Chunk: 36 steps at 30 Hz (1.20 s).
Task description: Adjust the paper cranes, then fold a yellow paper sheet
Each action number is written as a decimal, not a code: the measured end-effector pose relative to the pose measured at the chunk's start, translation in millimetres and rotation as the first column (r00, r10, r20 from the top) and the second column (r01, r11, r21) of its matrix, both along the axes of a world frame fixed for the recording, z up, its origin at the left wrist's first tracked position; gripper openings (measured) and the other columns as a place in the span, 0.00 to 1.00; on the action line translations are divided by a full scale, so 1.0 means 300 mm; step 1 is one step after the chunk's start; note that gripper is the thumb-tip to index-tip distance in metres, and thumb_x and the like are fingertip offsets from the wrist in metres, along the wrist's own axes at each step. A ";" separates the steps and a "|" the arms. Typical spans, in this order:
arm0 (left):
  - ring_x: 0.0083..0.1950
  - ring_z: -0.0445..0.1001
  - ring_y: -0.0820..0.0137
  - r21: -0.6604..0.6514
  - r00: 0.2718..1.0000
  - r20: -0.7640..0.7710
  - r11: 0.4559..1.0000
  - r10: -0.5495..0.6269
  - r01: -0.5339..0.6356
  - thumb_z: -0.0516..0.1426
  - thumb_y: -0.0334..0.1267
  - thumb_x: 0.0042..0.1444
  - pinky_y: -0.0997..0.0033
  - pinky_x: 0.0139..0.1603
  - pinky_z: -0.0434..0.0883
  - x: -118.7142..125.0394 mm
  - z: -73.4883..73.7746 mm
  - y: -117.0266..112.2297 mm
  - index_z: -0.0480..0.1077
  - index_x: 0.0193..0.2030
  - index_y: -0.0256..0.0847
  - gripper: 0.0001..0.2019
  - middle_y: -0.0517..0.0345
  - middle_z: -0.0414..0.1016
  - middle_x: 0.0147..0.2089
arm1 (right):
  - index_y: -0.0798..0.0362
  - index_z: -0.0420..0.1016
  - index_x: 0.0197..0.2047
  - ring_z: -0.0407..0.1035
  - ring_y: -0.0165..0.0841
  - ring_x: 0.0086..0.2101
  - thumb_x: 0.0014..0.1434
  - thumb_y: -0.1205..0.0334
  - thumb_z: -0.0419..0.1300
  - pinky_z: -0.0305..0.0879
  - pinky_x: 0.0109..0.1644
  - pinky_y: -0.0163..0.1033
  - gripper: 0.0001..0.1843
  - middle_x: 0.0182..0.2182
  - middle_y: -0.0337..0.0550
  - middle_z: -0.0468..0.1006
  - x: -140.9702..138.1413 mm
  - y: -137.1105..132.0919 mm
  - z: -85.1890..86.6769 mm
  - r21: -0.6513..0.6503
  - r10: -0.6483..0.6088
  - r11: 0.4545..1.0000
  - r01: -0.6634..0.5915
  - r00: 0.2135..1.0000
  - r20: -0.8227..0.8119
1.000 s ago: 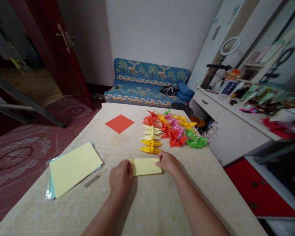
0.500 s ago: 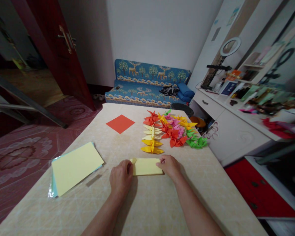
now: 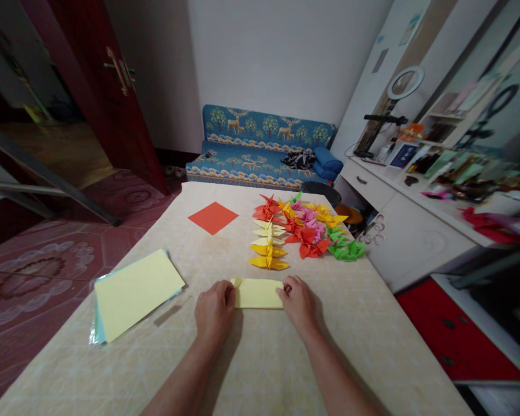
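Head view, looking forward and down. A folded yellow paper (image 3: pixel 257 293) lies flat on the pale table (image 3: pixel 264 358), near the front edge and directly before the person, where both hands reach it equally. The left hand (image 3: pixel 214 309) rests at the paper's left end, fingers curled close together and closed on that end, where a small corner flap stands up. The right hand (image 3: pixel 299 300) meets the right end in the same way, its fingers (image 3: pixel 287 287) bent, bunched and bearing on the edge. Holding both ends at once appears to pin the strip flat and stop it sliding; whether either hand pinches or only presses cannot be told. Just beyond the paper, rows of finished paper cranes (image 3: pixel 303 231) in yellow, orange, red, pink and green sit grouped by colour, apparently set aside out of the hands' way. A red square sheet (image 3: pixel 212 218) lies apart at the table's far left. A stack of sheets (image 3: pixel 136 292), yellow on top, waits at the left, near the left hand. A blue patterned sofa (image 3: pixel 260 147) stands behind the table.
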<state>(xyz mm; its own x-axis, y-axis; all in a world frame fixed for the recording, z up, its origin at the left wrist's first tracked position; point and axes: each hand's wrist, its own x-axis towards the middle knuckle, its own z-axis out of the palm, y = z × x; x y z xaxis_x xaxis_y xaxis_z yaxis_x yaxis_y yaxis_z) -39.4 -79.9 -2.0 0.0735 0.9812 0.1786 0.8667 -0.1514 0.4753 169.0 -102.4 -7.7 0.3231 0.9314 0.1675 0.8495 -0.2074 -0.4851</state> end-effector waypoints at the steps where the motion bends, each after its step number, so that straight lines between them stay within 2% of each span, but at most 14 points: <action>1: 0.33 0.70 0.67 0.000 1.000 0.000 1.000 0.001 -0.001 0.52 0.36 0.56 0.71 0.31 0.54 0.000 0.000 0.000 0.71 0.35 0.44 0.07 0.58 0.77 0.34 | 0.52 0.65 0.24 0.61 0.28 0.28 0.50 0.66 0.61 0.48 0.30 0.32 0.08 0.27 0.35 0.69 0.000 0.000 -0.001 0.003 0.002 1.000 -0.002 1.000 -0.002; 9: 0.33 0.71 0.68 -0.009 1.000 0.019 1.000 -0.002 0.002 0.51 0.37 0.57 0.71 0.31 0.54 -0.001 0.001 -0.002 0.71 0.36 0.44 0.07 0.58 0.77 0.34 | 0.52 0.65 0.24 0.62 0.28 0.29 0.51 0.66 0.61 0.49 0.31 0.32 0.08 0.27 0.35 0.68 -0.001 -0.007 -0.011 0.037 0.011 0.999 -0.011 1.000 -0.001; 23: 0.33 0.71 0.68 -0.011 1.000 0.016 1.000 0.003 -0.003 0.52 0.36 0.56 0.71 0.31 0.55 -0.001 0.001 0.000 0.71 0.36 0.45 0.07 0.59 0.78 0.34 | 0.51 0.66 0.26 0.62 0.28 0.30 0.53 0.65 0.60 0.49 0.31 0.32 0.06 0.28 0.35 0.69 -0.012 -0.022 0.013 0.034 0.012 0.999 -0.012 1.000 0.022; 36: 0.34 0.72 0.67 -0.050 1.000 0.015 0.999 0.016 -0.015 0.51 0.37 0.57 0.71 0.31 0.56 0.005 0.018 -0.005 0.71 0.37 0.44 0.08 0.58 0.77 0.35 | 0.51 0.66 0.26 0.63 0.29 0.30 0.53 0.65 0.59 0.51 0.32 0.32 0.06 0.28 0.36 0.69 -0.008 -0.022 -0.007 0.058 0.016 0.998 -0.017 1.000 0.012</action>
<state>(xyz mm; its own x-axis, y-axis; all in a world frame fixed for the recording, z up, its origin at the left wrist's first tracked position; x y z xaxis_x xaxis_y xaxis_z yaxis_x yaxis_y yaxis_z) -37.8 -81.4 3.4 0.0559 0.9899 0.1305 0.8614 -0.1139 0.4949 166.7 -108.8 -9.8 0.3052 0.9253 0.2250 0.8582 -0.1649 -0.4860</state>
